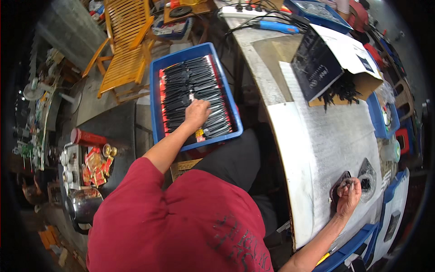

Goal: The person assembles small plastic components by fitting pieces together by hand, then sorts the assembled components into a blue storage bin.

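My left hand [198,113] reaches over a blue plastic tray [155,97] filled with rows of thin black pieces [181,86], packed side by side on a red lining. Its fingers are curled together among the pieces; what they hold is hidden. On the white-covered worktable, my right hand [349,195] is closed, fingertips drawn together, over a dark flat piece [334,190] that shows partly beside it. I cannot make out what these fingers grip. Close to that hand lies a dark, clear-edged, pointed piece [368,174] with a black centre.
An open cardboard box [326,68] holding black strands or sticks stands on the far part of the worktable [308,158]. A blue-handled tool [277,27] and cables lie behind it. At left are a wooden chair [122,41], a red canister [88,137] and a kettle [84,204].
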Demonstrator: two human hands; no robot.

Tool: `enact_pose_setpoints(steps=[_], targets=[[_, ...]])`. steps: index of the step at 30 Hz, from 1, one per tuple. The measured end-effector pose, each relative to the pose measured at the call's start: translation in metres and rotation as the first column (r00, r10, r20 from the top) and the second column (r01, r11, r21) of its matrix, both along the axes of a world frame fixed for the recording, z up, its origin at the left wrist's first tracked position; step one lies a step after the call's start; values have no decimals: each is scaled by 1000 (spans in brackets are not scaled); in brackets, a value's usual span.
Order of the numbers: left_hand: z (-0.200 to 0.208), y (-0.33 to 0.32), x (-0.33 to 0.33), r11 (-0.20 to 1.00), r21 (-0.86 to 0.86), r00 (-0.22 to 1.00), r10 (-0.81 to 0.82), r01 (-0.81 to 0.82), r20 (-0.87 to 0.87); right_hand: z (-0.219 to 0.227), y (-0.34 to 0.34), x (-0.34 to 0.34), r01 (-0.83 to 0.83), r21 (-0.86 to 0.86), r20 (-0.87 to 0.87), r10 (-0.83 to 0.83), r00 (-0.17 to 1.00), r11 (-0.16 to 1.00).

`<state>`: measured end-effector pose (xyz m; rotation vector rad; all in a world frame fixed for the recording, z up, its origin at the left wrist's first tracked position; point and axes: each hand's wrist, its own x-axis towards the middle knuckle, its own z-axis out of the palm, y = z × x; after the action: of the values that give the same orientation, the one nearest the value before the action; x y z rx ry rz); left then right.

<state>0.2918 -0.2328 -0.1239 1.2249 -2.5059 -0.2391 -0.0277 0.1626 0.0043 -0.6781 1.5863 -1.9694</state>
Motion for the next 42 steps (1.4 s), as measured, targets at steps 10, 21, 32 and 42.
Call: enact_pose_setpoints(steps=[10, 21, 32, 42], targets=[[122, 48, -100, 884, -45, 749, -420, 465, -512, 5, -12, 8, -6, 7, 66, 5, 998, 1000], [148, 98, -284, 529, -298, 576, -812, 795, 95, 4, -10, 5, 4, -13, 74, -3, 997, 1000], [147, 88, -316, 615, -181, 631, -677, 768, 378, 1, -8, 0, -1, -29, 87, 3, 996, 1000], [139, 92, -298, 365, -279, 428, -879, 888, 212, 2, -7, -1, -4, -23, 80, 6, 997, 1000]])
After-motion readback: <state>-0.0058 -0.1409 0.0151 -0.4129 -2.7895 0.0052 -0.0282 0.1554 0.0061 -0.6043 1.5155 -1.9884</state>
